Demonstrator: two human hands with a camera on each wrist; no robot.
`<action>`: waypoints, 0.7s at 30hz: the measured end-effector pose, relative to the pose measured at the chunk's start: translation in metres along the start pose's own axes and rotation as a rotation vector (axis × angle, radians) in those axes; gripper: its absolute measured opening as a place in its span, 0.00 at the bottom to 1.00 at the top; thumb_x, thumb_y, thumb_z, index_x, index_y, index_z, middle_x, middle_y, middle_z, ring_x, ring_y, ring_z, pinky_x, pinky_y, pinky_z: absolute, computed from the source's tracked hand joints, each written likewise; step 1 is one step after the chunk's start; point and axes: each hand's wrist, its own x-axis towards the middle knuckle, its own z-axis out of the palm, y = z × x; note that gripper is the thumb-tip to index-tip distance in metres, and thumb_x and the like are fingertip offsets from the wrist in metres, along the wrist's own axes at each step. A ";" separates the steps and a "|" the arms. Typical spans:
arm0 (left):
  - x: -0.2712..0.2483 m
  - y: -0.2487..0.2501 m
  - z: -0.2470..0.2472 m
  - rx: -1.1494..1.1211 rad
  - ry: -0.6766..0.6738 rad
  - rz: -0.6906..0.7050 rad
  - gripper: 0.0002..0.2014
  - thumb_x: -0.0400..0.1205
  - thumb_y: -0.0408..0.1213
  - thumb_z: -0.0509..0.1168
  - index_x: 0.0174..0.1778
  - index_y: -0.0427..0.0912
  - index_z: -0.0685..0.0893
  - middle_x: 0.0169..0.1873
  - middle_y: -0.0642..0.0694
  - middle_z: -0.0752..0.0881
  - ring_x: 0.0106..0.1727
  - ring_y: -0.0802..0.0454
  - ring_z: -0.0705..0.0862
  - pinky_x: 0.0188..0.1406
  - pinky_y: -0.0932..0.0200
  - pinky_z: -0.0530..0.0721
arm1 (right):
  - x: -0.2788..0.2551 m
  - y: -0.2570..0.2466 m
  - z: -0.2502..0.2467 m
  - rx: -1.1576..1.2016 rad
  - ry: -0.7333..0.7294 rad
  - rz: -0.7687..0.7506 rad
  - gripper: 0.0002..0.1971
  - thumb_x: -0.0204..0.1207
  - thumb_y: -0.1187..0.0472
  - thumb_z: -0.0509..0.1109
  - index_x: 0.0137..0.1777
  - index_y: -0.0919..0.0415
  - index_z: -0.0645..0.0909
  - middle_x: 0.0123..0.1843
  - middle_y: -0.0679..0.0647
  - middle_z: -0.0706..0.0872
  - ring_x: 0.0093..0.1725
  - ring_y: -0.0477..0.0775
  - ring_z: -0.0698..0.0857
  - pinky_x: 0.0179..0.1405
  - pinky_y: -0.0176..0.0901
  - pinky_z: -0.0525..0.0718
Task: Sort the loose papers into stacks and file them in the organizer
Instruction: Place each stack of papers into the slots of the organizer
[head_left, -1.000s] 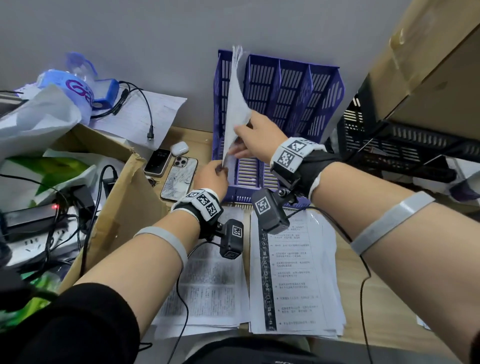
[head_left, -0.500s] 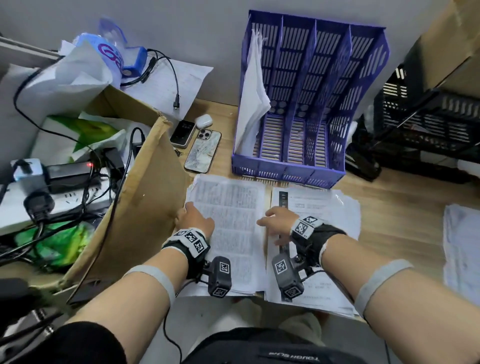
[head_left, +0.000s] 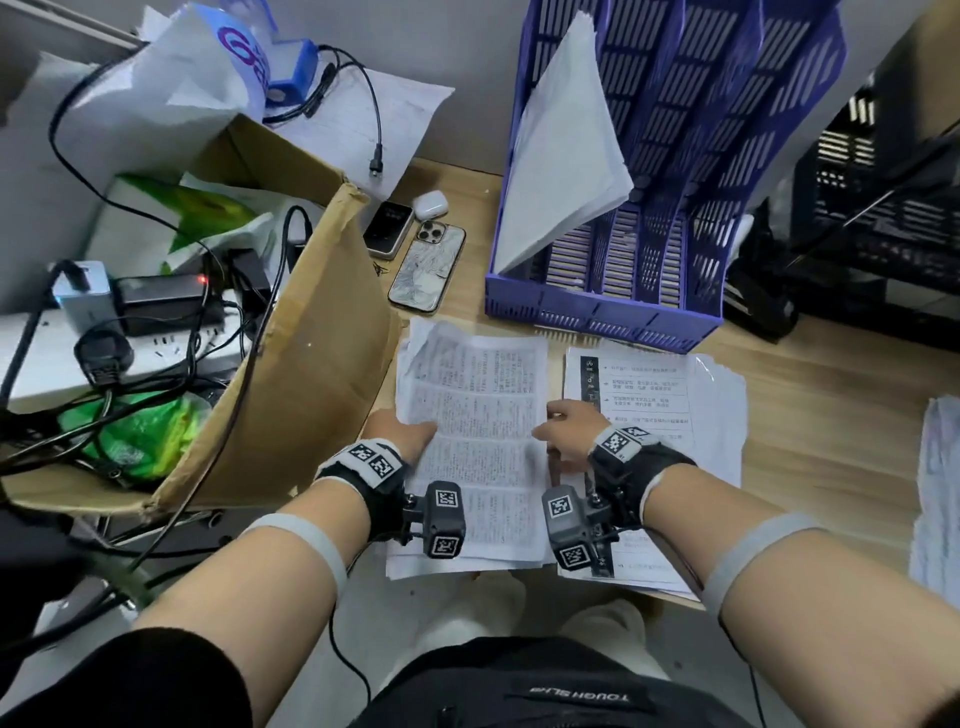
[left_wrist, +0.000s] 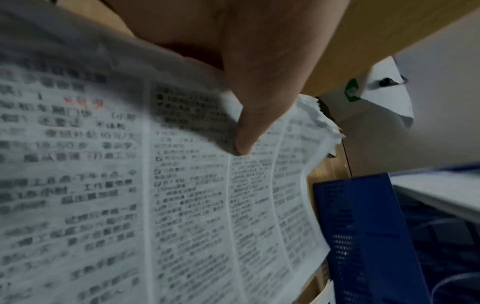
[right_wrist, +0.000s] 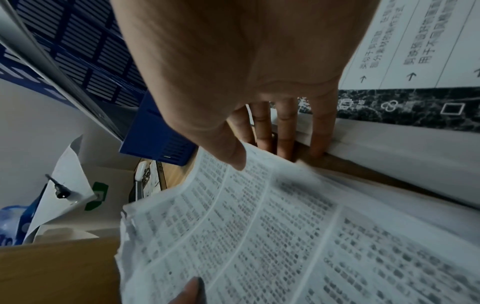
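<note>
A purple organizer (head_left: 597, 312) stands at the back of the wooden desk, with a sheaf of filed papers (head_left: 561, 156) leaning in its leftmost slot. In front of it lie two piles. The left one is a stack of dense-text pages (head_left: 478, 405). The right one is a stack with a black side strip (head_left: 670, 395). My left hand (head_left: 402, 434) grips the dense-text stack's left edge, thumb (left_wrist: 249, 123) on top. My right hand (head_left: 563, 431) holds its right edge, thumb (right_wrist: 226, 148) on top and fingers (right_wrist: 285, 127) down in the gap between the piles. The pages (right_wrist: 259, 236) bow upward.
An open cardboard box (head_left: 291, 364) crowds the left side, with a power strip and tangled cables (head_left: 104, 338) behind it. Two phones (head_left: 428, 265) and an earbud case (head_left: 431, 203) lie left of the organizer. A black crate (head_left: 883, 182) stands right; another paper pile (head_left: 940, 493) lies at the right edge.
Both hands left the organizer, where they were setting sheets in the leftmost slot. They came down to the dense-text stack and now grip its two side edges.
</note>
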 end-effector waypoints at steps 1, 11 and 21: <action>-0.003 0.003 -0.001 -0.036 -0.020 0.021 0.15 0.79 0.41 0.72 0.58 0.37 0.86 0.51 0.41 0.89 0.49 0.41 0.87 0.50 0.54 0.85 | 0.001 0.001 0.000 -0.005 -0.003 -0.005 0.14 0.75 0.61 0.71 0.56 0.69 0.82 0.47 0.60 0.87 0.42 0.58 0.84 0.44 0.48 0.81; -0.045 0.071 -0.019 -0.298 -0.241 0.354 0.13 0.78 0.24 0.69 0.53 0.46 0.83 0.53 0.36 0.89 0.55 0.35 0.88 0.49 0.46 0.89 | -0.002 -0.017 -0.022 0.136 0.122 -0.058 0.32 0.65 0.51 0.78 0.67 0.60 0.72 0.63 0.55 0.84 0.57 0.58 0.85 0.52 0.48 0.83; -0.097 0.138 -0.006 -0.376 -0.340 0.770 0.13 0.78 0.23 0.69 0.46 0.49 0.87 0.40 0.52 0.91 0.46 0.54 0.88 0.51 0.56 0.87 | -0.044 -0.036 -0.063 0.001 0.365 -0.348 0.47 0.62 0.44 0.82 0.79 0.51 0.63 0.67 0.60 0.72 0.69 0.55 0.71 0.70 0.40 0.69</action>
